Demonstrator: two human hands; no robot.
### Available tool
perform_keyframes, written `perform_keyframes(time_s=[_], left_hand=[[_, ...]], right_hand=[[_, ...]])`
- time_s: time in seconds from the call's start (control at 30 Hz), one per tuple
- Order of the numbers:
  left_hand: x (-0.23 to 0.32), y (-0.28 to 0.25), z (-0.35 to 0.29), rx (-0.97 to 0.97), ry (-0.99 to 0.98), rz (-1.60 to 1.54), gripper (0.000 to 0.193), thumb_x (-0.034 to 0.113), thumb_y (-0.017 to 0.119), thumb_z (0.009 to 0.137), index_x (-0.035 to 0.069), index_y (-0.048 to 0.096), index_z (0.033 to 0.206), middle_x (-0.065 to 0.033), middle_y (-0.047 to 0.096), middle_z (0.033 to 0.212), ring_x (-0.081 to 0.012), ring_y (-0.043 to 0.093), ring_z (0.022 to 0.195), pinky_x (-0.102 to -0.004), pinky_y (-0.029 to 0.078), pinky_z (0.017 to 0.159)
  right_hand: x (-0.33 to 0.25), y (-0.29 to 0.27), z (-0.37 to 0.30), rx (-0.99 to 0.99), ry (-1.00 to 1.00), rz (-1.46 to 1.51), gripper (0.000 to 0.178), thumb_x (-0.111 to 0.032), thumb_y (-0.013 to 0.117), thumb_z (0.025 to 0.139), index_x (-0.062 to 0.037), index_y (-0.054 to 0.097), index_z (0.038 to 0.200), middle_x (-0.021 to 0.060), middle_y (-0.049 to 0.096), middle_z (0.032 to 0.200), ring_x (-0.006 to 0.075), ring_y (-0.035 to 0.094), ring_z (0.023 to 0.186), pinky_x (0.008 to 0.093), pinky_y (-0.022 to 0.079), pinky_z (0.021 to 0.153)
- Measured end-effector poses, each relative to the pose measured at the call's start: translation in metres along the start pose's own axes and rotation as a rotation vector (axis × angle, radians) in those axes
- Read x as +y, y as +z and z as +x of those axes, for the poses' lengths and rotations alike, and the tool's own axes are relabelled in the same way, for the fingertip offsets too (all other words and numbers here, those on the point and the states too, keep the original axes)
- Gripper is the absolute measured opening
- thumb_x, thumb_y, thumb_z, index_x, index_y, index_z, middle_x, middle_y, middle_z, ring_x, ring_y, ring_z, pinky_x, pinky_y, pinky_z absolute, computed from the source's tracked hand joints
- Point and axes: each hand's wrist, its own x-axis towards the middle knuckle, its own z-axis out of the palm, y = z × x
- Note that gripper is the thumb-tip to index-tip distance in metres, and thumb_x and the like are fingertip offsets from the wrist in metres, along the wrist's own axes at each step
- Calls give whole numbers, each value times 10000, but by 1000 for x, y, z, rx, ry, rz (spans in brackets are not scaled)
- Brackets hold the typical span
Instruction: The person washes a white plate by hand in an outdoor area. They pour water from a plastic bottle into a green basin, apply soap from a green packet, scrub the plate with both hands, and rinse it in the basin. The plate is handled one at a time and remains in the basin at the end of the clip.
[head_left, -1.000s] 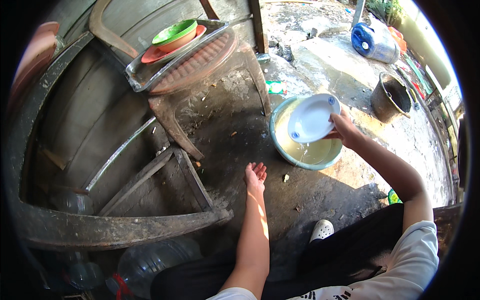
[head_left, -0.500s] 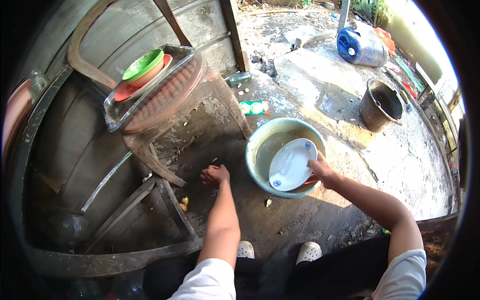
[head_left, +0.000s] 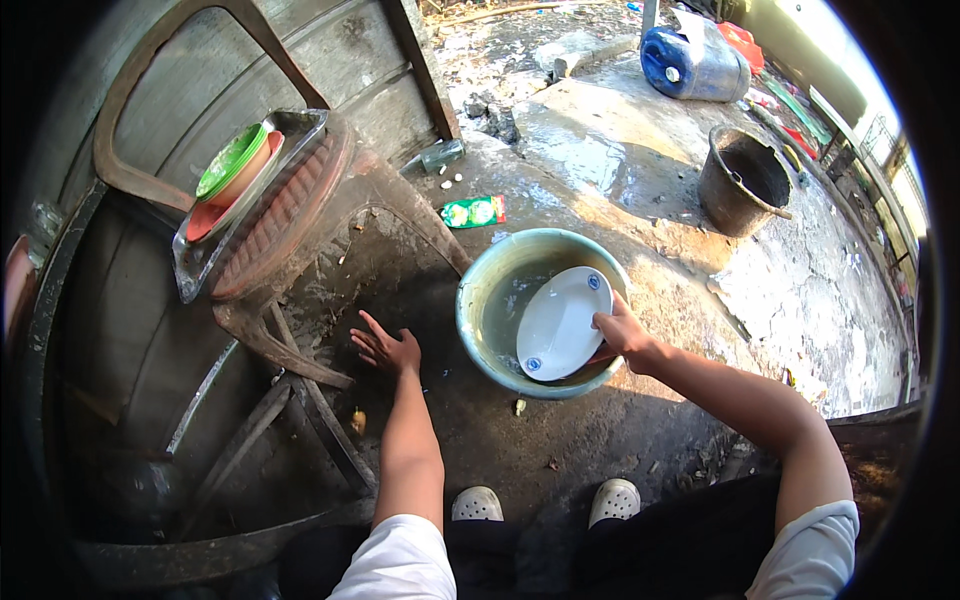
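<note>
My right hand [head_left: 622,332] grips the right edge of a white oval plate [head_left: 562,325] with small blue marks at its ends. The plate is tilted inside a round pale blue-green basin [head_left: 470,330] of cloudy water on the ground. To the left of the basin, my left hand [head_left: 388,348] hangs in the air with fingers spread and nothing in it. Beyond that hand is a brown plastic chair [head_left: 285,225]. On its seat lies a clear tray [head_left: 188,268] carrying a green bowl [head_left: 230,160] nested in orange-pink dishes.
A green packet [head_left: 474,212] and a glass bottle [head_left: 440,155] lie behind the basin. Farther right are a dark bucket [head_left: 725,190] and a blue plastic drum [head_left: 700,65] on its side. A wooden frame [head_left: 230,545] borders my left side.
My left hand has gone from closed to spread and shifted slightly left. My right hand still holds the plate in the basin. The view has turned a little, shifting the scene leftward.
</note>
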Motion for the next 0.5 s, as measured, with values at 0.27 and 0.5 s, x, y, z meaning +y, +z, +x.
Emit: perform_keyframes(time_s=[0.27, 0.5], left_hand=[[35, -8, -24, 97, -269, -405, 207, 158, 719, 806, 21, 627, 931, -180, 664, 942, -314, 628, 877, -450, 489, 826], [87, -60, -89, -15, -501, -835, 187, 108, 701, 802, 34, 540, 745, -18, 558, 720, -148, 497, 667, -351, 452, 644]], right_hand=[[16, 1, 9, 95, -51, -139, 547, -65, 475, 915, -140, 319, 1434, 191, 601, 1199, 346, 702, 971, 475, 654, 598], [26, 12, 42, 72, 97, 90, 520, 10, 455, 904, -140, 410, 1400, 167, 664, 1146, 317, 703, 988, 502, 635, 777]])
